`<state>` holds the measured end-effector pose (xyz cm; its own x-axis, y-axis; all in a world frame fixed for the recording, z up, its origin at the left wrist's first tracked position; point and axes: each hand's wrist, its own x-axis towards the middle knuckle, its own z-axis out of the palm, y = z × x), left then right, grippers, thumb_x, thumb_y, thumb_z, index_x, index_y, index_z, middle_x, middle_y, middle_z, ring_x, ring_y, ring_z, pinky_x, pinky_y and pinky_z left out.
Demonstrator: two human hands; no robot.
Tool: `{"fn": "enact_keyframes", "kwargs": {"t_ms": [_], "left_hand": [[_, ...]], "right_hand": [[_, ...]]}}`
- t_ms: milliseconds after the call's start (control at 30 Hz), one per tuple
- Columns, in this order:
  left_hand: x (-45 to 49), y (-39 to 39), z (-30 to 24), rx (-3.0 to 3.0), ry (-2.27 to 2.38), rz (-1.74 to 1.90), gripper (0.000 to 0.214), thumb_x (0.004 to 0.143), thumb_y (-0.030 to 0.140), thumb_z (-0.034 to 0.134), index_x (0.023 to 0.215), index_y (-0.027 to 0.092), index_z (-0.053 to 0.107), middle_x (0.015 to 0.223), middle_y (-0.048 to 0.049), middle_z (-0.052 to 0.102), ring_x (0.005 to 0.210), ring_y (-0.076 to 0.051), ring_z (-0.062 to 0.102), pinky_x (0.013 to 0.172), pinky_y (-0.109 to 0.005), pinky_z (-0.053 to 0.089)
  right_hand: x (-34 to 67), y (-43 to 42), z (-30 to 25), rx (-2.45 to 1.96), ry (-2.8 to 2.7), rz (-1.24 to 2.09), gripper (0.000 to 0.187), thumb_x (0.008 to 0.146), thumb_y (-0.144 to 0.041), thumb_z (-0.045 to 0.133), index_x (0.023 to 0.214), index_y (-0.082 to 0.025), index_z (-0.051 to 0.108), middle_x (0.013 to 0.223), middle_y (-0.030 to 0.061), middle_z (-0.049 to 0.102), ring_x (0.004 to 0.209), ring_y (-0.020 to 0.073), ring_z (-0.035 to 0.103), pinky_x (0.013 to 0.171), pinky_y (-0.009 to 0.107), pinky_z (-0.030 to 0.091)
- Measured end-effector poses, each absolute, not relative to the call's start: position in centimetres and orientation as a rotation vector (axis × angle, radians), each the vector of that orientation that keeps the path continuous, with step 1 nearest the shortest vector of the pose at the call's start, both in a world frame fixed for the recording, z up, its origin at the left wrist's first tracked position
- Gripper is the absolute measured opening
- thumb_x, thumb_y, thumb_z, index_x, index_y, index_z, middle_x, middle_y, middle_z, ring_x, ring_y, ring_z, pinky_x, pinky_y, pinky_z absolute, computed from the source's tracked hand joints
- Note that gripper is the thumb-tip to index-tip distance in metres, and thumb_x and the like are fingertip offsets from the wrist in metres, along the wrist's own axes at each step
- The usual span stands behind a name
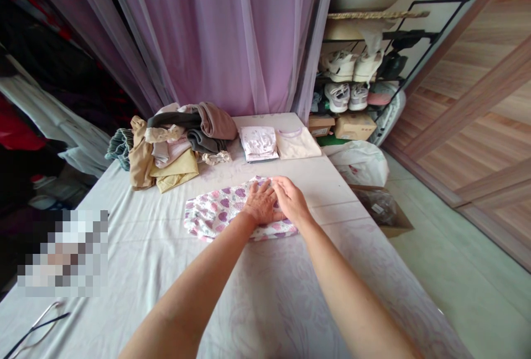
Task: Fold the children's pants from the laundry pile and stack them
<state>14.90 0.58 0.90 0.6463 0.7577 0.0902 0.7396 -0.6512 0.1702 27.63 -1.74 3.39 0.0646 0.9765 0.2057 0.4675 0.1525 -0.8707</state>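
A folded white garment with a purple and pink heart print (219,208) lies flat on the cloth-covered table (265,287); its exact kind cannot be made out. My left hand (262,204) presses palm down on its middle, fingers spread and stretched forward. Close beside it, my right hand (290,198) rests over the garment's right part, fingers extended and tilted toward the left hand. Neither hand grips the fabric. Part of the garment's right side is hidden under the hands.
A loose heap of clothes (182,138) stands at the back left. Behind the hands lie a small folded stack (259,143) and a folded cream shirt (298,143). Glasses (39,323) lie front left. A shoe rack (357,77) and an open box (384,209) stand right.
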Motion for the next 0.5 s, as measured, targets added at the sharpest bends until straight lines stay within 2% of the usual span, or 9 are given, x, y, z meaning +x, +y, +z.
{"fn": "enact_keyframes", "kwargs": {"t_ms": [133, 333, 500], "left_hand": [[14.9, 0.6, 0.8, 2.752, 1.264, 0.227, 0.073, 0.080, 0.055, 0.062, 0.144, 0.025, 0.044, 0.147, -0.0122, 0.047, 0.141, -0.037, 0.032, 0.114, -0.062, 0.018], [14.7, 0.6, 1.1, 2.728, 1.222, 0.214, 0.079, 0.083, 0.064, 0.054, 0.148, 0.023, 0.037, 0.155, -0.0107, 0.037, 0.144, -0.037, 0.027, 0.115, -0.063, 0.017], [13.1, 0.4, 1.1, 2.726, 1.199, 0.234, 0.080, 0.085, 0.063, 0.052, 0.148, 0.016, 0.037, 0.154, -0.0141, 0.038, 0.144, -0.031, 0.029, 0.118, -0.053, 0.019]], "right_hand": [[26.1, -0.2, 2.0, -1.421, -1.386, 0.780, 0.042, 0.095, -0.040, 0.035, 0.120, -0.020, 0.060, 0.125, 0.0102, 0.066, 0.119, 0.0200, 0.058, 0.104, 0.033, 0.043], [28.0, 0.9, -0.9, -1.364, -1.336, 0.668, 0.048, 0.094, -0.049, 0.035, 0.118, -0.018, 0.063, 0.125, 0.0126, 0.066, 0.118, 0.0237, 0.059, 0.105, 0.040, 0.043], [27.9, 0.8, -1.6, -1.354, -1.587, 0.462, 0.040, 0.095, -0.034, 0.034, 0.119, -0.019, 0.063, 0.118, 0.0109, 0.068, 0.111, 0.0223, 0.061, 0.101, 0.039, 0.046]]}}
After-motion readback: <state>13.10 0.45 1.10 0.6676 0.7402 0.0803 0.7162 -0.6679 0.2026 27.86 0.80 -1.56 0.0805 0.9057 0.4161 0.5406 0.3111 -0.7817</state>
